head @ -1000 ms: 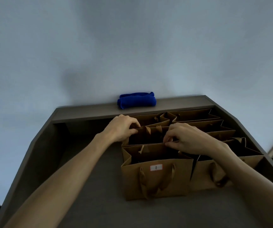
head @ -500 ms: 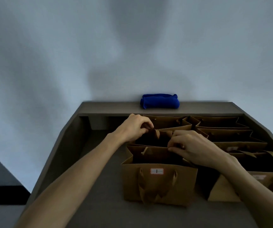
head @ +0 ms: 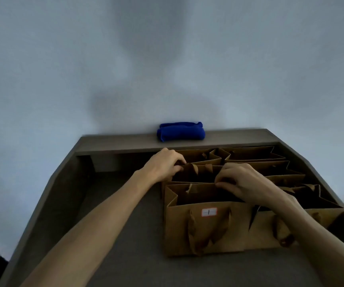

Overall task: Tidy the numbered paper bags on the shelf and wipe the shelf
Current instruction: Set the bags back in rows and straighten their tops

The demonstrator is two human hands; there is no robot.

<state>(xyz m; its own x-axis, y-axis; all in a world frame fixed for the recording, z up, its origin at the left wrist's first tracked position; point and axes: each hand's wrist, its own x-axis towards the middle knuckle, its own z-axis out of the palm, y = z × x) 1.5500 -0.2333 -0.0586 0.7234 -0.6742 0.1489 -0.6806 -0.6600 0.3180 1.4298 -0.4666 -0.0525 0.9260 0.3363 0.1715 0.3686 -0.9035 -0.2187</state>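
Both hands pinch the second brown paper bag (head: pixel 198 172): left hand (head: pixel 162 166) at its nine-o'clock end, right hand (head: pixel 241 181) at three; its long axis runs between them.

Both bare forearms reach forward from the lower corners. The left hand (head: pixel 162 165) lies palm down, knuckles up, its fingers curled over and pinching a bag (head: pixel 196 172) rim. The right hand (head: pixel 243 182) sits nearer, fingers bent, thumb and fingertips pinching the same bag's near rim.
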